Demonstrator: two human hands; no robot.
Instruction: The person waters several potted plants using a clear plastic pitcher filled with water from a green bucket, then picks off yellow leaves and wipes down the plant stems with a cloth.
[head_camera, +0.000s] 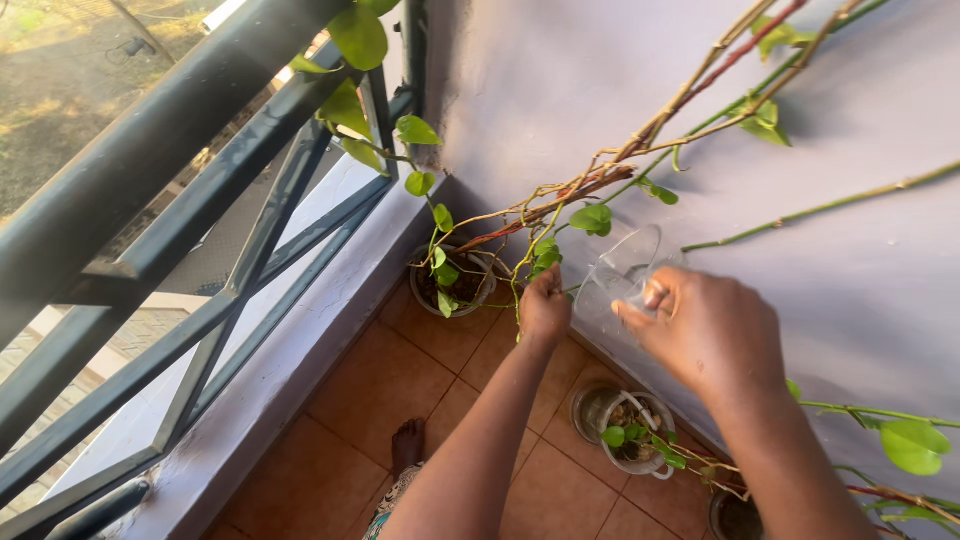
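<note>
Your right hand (705, 330) covers the near side of the clear plastic jug (622, 280) it grips, so its handle is hidden. The jug is tipped, its long axis slanting up toward the wall (860, 270), its mouth aimed up and right. Your left hand (545, 308) is clenched around vine stems (560, 200) beside the corner pot (455, 282); its fingers are hidden.

Trailing vine stems (560, 205) are crossing in front of my hands, the wall (860, 280) is closing the right, tiled floor (370, 390) is lying open below.
</note>
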